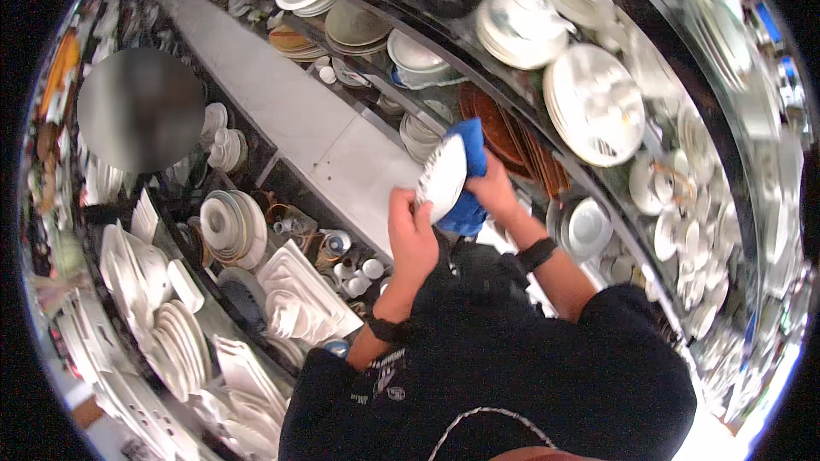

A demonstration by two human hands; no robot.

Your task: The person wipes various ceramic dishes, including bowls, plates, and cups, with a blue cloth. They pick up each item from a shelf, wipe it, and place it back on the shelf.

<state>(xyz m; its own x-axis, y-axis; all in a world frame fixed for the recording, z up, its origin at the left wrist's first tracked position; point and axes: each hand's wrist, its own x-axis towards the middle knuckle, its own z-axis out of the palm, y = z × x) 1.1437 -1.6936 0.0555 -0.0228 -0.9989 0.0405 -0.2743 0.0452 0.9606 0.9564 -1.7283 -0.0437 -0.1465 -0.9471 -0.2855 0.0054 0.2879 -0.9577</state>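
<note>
A white dish (445,174), oval as seen from here and with dark marks along one edge, is tilted up in front of my chest. My left hand (413,230) grips its near left edge, thumb on the side facing me. On the other side, my right hand (493,189) holds a blue cloth (466,212) against the dish. Part of the cloth stands up beyond the rim. The dish hides some of the cloth and the fingertips of my right hand.
Shelves crowded with crockery line both sides of a pale tiled aisle (346,141). To the right stand a white teapot (522,9), stacked white plates (596,105) and brown trays (506,134). Stacked plates (234,227) and white rectangular dishes (307,288) fill the left shelves.
</note>
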